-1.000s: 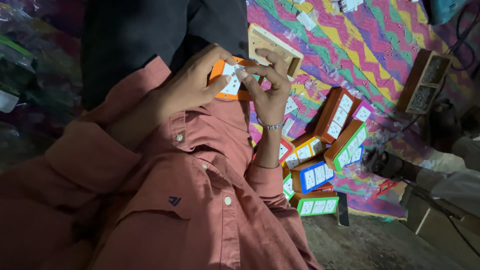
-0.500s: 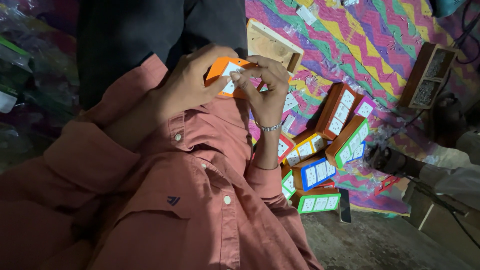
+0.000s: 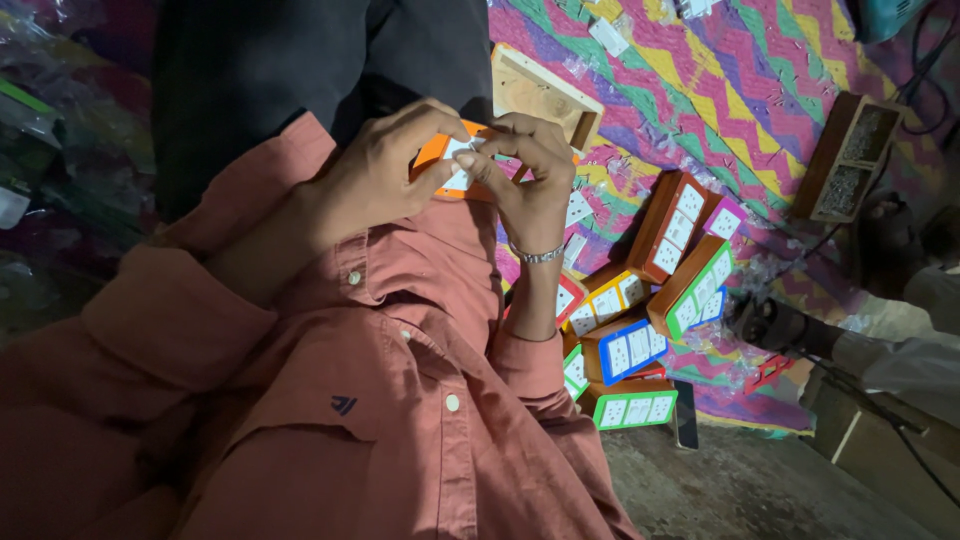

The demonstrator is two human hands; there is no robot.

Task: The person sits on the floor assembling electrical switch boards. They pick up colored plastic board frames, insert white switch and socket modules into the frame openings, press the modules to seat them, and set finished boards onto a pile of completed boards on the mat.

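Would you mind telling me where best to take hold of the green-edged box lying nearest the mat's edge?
Probably grip the green-edged box across its two long sides, coming from above: it lies flat, its white-panelled face up, and its near long side is free.

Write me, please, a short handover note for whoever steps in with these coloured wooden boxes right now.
Left hand and right hand: both grip one orange-rimmed box at chest height, fingertips on its white panels.
Pile of similar boxes, rimmed orange, green, blue and yellow, lies on the zigzag mat beside the right forearm.
Open wooden frame lies beyond the hands.
Done: cannot tell.
Left: the box in hand.
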